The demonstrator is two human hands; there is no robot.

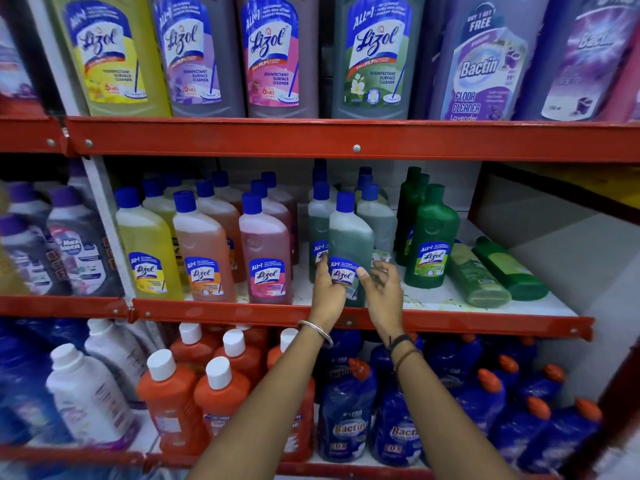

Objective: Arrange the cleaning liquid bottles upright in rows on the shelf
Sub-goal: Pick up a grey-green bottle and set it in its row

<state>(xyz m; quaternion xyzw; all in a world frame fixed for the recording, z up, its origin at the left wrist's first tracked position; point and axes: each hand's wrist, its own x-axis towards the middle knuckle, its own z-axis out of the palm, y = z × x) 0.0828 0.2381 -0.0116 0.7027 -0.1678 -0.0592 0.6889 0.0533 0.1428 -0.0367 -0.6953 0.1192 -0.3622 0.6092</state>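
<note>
On the middle shelf a grey-green Lizol bottle with a blue cap stands upright at the front edge. My left hand grips its lower left side. My right hand sits at its lower right, thumb on the label and fingers spread. Upright rows stand to the left: yellow bottles, orange bottles, pink bottles. A dark green bottle stands upright to the right. Two green bottles lie on their sides, the paler one beside a darker one.
A red shelf beam runs just above the bottle caps, with large Lizol and Bactin bottles on top. Below are orange bottles with white caps and blue Bactin bottles. Bare shelf shows right of the lying bottles.
</note>
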